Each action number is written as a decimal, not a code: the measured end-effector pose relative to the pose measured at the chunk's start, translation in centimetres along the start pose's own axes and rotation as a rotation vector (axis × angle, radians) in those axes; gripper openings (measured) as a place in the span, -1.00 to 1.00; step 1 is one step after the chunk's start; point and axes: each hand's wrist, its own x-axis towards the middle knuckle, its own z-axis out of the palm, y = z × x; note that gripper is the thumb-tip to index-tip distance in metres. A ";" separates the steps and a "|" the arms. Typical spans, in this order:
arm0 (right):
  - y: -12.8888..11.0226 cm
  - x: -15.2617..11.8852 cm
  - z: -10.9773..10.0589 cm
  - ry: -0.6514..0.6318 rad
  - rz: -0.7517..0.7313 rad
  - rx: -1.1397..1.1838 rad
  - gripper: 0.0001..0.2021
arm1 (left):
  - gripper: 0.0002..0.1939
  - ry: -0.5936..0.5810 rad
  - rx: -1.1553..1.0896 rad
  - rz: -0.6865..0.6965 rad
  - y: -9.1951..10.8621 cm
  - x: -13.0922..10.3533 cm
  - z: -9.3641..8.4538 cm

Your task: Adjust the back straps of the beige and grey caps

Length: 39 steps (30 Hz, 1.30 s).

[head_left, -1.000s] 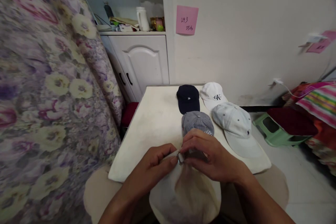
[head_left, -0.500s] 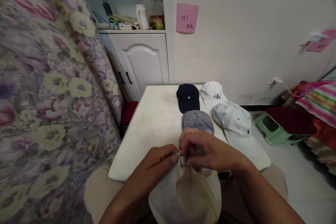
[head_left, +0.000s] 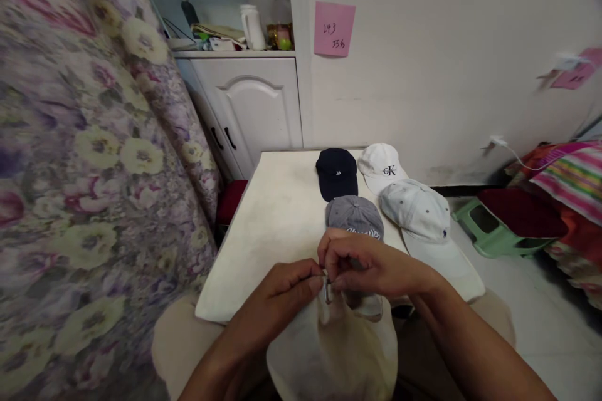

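Cream cotton, soft and light: the cap (head_left: 332,351) lies in the person's lap at the counter's (head_left: 277,225) near edge, crown slumping. Left hand (head_left: 277,291) and right hand (head_left: 371,266) both pinch its small metal buckle (head_left: 326,288), the one stiff part, likely the surest grip. Beyond sit navy (head_left: 337,173), white (head_left: 380,166), grey (head_left: 353,216) and pale denim (head_left: 418,213) caps.

The cap (head_left: 332,351) under the hands is cream, its buckle (head_left: 326,289) seemingly silver. On the off-white table (head_left: 277,219) lie a navy cap (head_left: 336,173), a white cap (head_left: 380,166) with dark lettering, a grey cap (head_left: 353,216) and a pale blue cap (head_left: 418,216). The curtain (head_left: 94,138) bears purple and yellow flowers; the wall note (head_left: 333,29) is pink.
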 end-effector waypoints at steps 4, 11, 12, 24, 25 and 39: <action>2.0 0.4 0.2 -0.041 -0.022 0.216 -0.89 | -0.70 0.003 -0.056 -0.024 0.1 0.0 0.0; 2.5 0.2 1.5 0.252 -0.075 0.072 -0.91 | -0.72 0.128 -0.185 -0.129 -0.2 0.0 -0.4; 2.2 0.0 1.7 0.300 -0.098 -0.024 -0.94 | -0.72 0.143 -0.199 -0.144 -0.3 0.0 -0.4; 2.0 -0.6 3.1 0.429 -0.415 -0.705 -0.77 | -0.75 0.208 -0.224 -0.134 -0.4 0.1 -0.8; 2.1 -0.6 3.2 0.439 -0.439 -0.746 -0.76 | -0.75 0.211 -0.212 -0.130 -0.5 0.1 -0.8; 3.4 0.7 4.4 0.629 -0.407 -0.657 -0.83 | -0.68 0.271 -0.060 -0.097 -0.5 0.3 -0.9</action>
